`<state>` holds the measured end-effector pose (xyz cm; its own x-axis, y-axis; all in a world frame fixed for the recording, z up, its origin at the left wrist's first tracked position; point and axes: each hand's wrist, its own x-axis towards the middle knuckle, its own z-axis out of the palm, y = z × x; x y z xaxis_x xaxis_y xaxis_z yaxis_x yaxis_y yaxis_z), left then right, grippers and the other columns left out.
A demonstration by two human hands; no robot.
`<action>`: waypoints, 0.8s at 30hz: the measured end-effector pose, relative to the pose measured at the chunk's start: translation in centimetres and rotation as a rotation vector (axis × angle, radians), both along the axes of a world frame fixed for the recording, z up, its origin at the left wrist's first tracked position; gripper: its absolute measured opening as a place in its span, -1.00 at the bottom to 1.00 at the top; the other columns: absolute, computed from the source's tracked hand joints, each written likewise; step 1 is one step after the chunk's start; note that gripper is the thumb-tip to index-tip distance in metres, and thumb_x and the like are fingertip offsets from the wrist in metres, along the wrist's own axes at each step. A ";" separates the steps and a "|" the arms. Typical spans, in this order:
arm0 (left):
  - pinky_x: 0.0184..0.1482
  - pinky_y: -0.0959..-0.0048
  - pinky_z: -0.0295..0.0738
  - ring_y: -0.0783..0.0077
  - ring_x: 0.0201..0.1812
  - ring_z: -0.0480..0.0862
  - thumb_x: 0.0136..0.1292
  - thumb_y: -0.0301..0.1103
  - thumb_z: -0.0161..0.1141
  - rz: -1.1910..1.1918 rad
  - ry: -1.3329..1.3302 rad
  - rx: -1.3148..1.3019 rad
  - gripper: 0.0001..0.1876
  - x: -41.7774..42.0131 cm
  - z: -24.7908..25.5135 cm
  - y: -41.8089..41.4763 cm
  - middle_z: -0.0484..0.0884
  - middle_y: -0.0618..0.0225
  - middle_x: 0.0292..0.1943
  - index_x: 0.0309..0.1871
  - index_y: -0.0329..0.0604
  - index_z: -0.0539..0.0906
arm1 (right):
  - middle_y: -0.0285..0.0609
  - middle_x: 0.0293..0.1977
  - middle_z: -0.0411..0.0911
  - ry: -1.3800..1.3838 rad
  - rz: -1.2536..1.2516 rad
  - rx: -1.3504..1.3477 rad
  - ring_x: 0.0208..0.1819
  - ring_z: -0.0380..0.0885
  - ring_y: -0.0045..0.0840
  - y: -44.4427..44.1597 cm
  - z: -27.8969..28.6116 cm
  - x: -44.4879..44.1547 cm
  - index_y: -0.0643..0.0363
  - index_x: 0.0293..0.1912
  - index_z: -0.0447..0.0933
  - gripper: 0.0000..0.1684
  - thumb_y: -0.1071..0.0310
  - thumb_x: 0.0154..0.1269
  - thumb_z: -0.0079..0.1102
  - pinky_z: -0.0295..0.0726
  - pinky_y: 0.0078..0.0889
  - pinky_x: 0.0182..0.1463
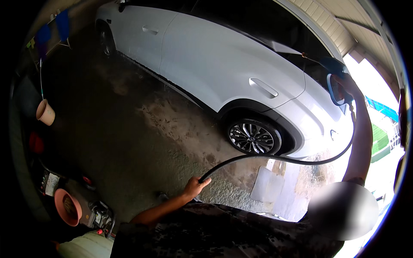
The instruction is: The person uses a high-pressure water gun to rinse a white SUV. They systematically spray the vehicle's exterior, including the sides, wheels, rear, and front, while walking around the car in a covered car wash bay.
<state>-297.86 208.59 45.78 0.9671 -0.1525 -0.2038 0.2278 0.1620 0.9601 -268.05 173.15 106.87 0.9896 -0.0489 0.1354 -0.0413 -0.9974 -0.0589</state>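
A white car [209, 54] stands before me, its side and a multi-spoke wheel [253, 138] in view. Raised at the upper right, my right hand [347, 84] grips a blue pressure-washer spray gun [335, 66]. From its nozzle [304, 55] a fan of water [285, 47] points left at the dark side windows. A black hose [277, 157] runs down from the gun, curves past the wheel and ends up in my left hand [195, 187], closed around it low in the middle. Part of the gun's trigger is hidden by my fingers.
Wet concrete floor [113, 129] lies beside the car. At the left stand a beige bucket [45, 113] and a rack with blue cloths [62, 25]. A pink basin [67, 207] and a machine with an engine [100, 214] are at the lower left. Flat panels [267, 184] lie near the wheel.
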 end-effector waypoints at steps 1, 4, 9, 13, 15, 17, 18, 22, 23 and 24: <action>-0.54 0.32 0.04 0.64 -0.63 0.20 0.38 0.11 0.30 0.009 0.000 -0.016 -0.35 -0.1 -0.3 -0.3 0.18 0.59 -0.73 -0.70 -0.09 0.33 | -0.20 -0.72 0.53 0.009 0.004 -0.035 -0.75 0.55 -0.47 0.5 -0.5 0.8 0.21 -0.10 0.52 -0.56 -0.04 0.58 0.07 0.56 -0.40 -0.63; -0.54 0.32 0.01 0.65 -0.63 0.18 0.38 0.08 0.32 0.060 0.078 0.012 -0.36 -0.5 -1.0 -0.3 0.17 0.58 -0.73 -0.70 -0.07 0.32 | -0.21 -0.71 0.53 0.040 0.141 0.032 -0.74 0.56 -0.49 3.6 -2.0 2.9 0.19 -0.06 0.51 -0.56 -0.05 0.58 0.06 0.57 -0.42 -0.61; -0.53 0.33 0.00 0.66 -0.63 0.15 0.36 0.04 0.35 0.203 0.172 -0.001 -0.39 -2.1 -1.4 0.8 0.20 0.57 -0.73 -0.70 -0.06 0.34 | -0.20 -0.70 0.52 0.006 0.322 0.016 -0.72 0.56 -0.47 11.5 -3.4 5.7 0.27 -0.16 0.52 -0.50 -0.06 0.55 0.10 0.55 -0.39 -0.63; -0.51 0.32 0.04 0.66 -0.60 0.20 0.35 0.02 0.36 0.331 0.256 0.006 -0.42 -3.7 -1.8 1.5 0.24 0.59 -0.72 -0.68 -0.10 0.40 | -0.21 -0.68 0.51 0.021 0.435 0.064 -0.71 0.55 -0.48 17.3 -4.2 7.3 0.27 -0.16 0.51 -0.51 -0.06 0.55 0.09 0.57 -0.39 -0.61; -0.50 0.32 0.07 0.66 -0.59 0.23 0.34 0.02 0.37 0.371 0.309 0.017 -0.43 -4.4 -2.2 1.8 0.27 0.60 -0.71 -0.67 -0.13 0.42 | -0.21 -0.68 0.51 -0.010 0.482 0.082 -0.71 0.56 -0.48 19.2 -4.8 7.7 0.28 -0.17 0.50 -0.50 -0.05 0.55 0.10 0.57 -0.40 -0.61; -0.48 0.30 0.13 0.62 -0.57 0.27 0.30 0.03 0.40 0.436 0.291 0.018 -0.44 -4.9 -2.8 2.4 0.30 0.57 -0.68 -0.64 -0.16 0.46 | -0.21 -0.68 0.51 -0.011 0.502 0.132 -0.71 0.56 -0.48 20.2 -5.6 7.8 0.28 -0.18 0.49 -0.50 -0.05 0.55 0.11 0.57 -0.40 -0.61; -0.48 0.30 0.14 0.62 -0.56 0.27 0.30 0.04 0.40 0.458 0.304 0.030 -0.44 -5.2 -3.1 2.8 0.30 0.57 -0.68 -0.64 -0.17 0.46 | -0.19 -0.66 0.53 -0.021 0.487 0.094 -0.71 0.56 -0.49 20.3 -6.1 7.7 0.28 -0.18 0.49 -0.50 -0.05 0.55 0.10 0.57 -0.40 -0.60; -0.46 0.30 0.19 0.60 -0.55 0.31 0.29 0.08 0.39 0.467 0.293 0.066 -0.42 -5.8 -3.9 4.2 0.31 0.56 -0.68 -0.62 -0.20 0.48 | -0.12 -0.64 0.57 0.160 0.359 -0.009 -0.71 0.57 -0.47 17.4 -8.7 5.7 0.28 -0.20 0.49 -0.52 -0.02 0.57 0.08 0.59 -0.37 -0.59; -0.46 0.29 0.20 0.58 -0.55 0.32 0.29 0.09 0.39 0.439 0.315 0.085 -0.42 -5.9 -4.0 4.3 0.33 0.55 -0.69 -0.62 -0.22 0.49 | -0.11 -0.64 0.57 0.217 0.298 0.005 -0.71 0.57 -0.46 16.2 -9.6 4.8 0.27 -0.22 0.49 -0.53 -0.01 0.57 0.08 0.60 -0.36 -0.59; -0.50 0.32 0.18 0.59 -0.59 0.33 0.28 0.09 0.40 0.445 0.264 0.099 -0.44 -6.0 -4.1 4.3 0.35 0.55 -0.69 -0.61 -0.19 0.51 | -0.11 -0.64 0.57 0.246 0.269 -0.019 -0.71 0.58 -0.45 15.0 -10.5 3.8 0.27 -0.25 0.49 -0.54 0.02 0.57 0.09 0.60 -0.36 -0.59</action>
<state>-303.84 212.92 41.67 0.8476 0.2937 -0.4419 0.3941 0.2092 0.8949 -264.27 188.19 96.35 0.9697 0.2180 -0.1103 0.2122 -0.9753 -0.0616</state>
